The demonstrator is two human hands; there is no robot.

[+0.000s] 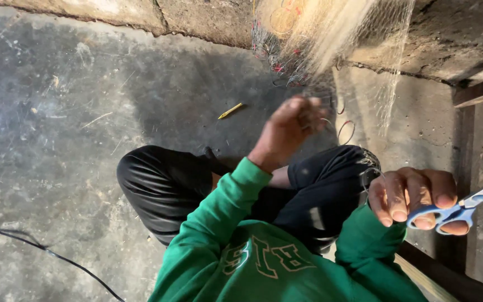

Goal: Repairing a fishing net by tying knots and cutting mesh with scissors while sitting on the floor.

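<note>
Nearest, the right hand (pixel 415 198) has its fingers closed through the blue handles of a pair of scissors (pixel 465 208), the blades pointing off to the right edge; a green sleeve (pixel 219 218) leads up to the left hand (pixel 289 131), blurred, fingers curled on strands of a pale fishing net (pixel 331 33) — how tightly, I cannot tell; beyond the black trousers (pixel 163 182), a yellow pencil-like stick (pixel 230 111) lies on the concrete floor (pixel 57 112); the net hangs by the far wall — a black cable (pixel 40 246) crosses the lower left.
</note>
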